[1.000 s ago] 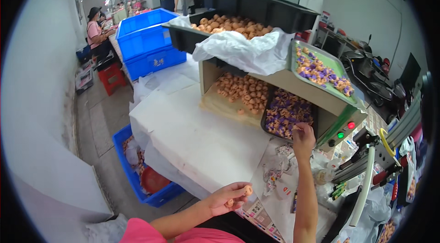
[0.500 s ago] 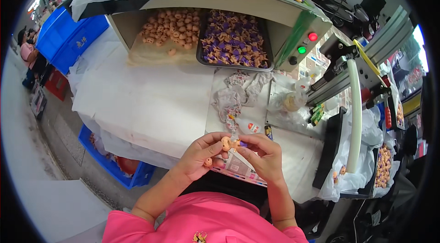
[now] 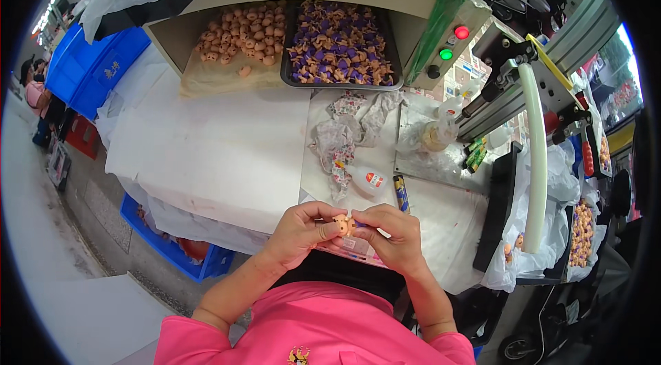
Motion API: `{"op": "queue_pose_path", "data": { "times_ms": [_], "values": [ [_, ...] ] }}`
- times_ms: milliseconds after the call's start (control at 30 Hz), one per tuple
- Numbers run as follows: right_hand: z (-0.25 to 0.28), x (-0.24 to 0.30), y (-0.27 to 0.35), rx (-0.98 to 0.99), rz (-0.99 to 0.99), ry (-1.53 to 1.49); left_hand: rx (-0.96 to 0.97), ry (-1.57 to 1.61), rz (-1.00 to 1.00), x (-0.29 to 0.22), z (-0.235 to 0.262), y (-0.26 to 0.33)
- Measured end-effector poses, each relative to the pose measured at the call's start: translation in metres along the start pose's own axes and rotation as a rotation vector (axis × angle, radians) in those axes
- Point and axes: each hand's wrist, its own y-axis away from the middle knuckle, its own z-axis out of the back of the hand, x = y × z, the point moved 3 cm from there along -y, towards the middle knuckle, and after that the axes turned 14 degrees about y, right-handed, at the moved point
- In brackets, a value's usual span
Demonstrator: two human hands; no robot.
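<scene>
Above the table's front edge, my left hand [image 3: 301, 233] pinches a small peach-coloured doll head [image 3: 342, 225] between thumb and fingertips. My right hand [image 3: 394, 234] grips a little doll body with purple on it, mostly covered by the fingers. Head and body are pressed against each other; whether they are joined, I cannot tell. Of the second head seen earlier in my left palm, little or nothing shows. Farther off, a pile of similar heads [image 3: 249, 31] lies on a cloth, beside a dark tray [image 3: 342, 82] full of peach and purple bodies.
A clear plastic bottle [image 3: 367, 179], a crumpled cloth [image 3: 337, 141] and a dark tube [image 3: 401, 194] lie beyond my hands. At right stands a metal press [image 3: 496, 113] with a pale curved hose [image 3: 535, 158]. Blue crates [image 3: 103, 65] stand at left.
The head and body have come closer together between my hands, and the head has turned. The second head in my left palm has gone from sight. The whole view has shifted slightly.
</scene>
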Motion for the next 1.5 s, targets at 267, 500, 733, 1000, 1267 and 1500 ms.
{"op": "queue_pose_path", "data": {
  "times_ms": [267, 500, 733, 1000, 1267, 1500],
  "values": [
    [0.008, -0.004, 0.001, -0.055, 0.037, -0.002, -0.005, 0.009, 0.029, 0.004, -0.012, -0.007],
    [0.022, -0.007, -0.001, 0.005, -0.068, 0.089, 0.044, 0.06, 0.149, 0.004, -0.016, -0.014],
    [0.177, 0.062, -0.05, -1.016, 0.413, 0.929, 0.059, 0.139, 0.169, 0.003, -0.005, -0.016],
    [0.275, 0.062, -0.166, -0.854, 0.284, 0.776, 0.06, 0.113, 0.221, 0.015, -0.034, -0.01],
    [0.221, 0.013, -0.075, -0.734, -0.416, 0.84, 0.036, 0.196, 0.148, -0.002, -0.012, -0.005],
    [0.137, -0.13, -0.026, -0.563, -0.122, 0.888, 0.018, 0.125, 0.126, -0.013, -0.032, -0.025]
  ]
}}
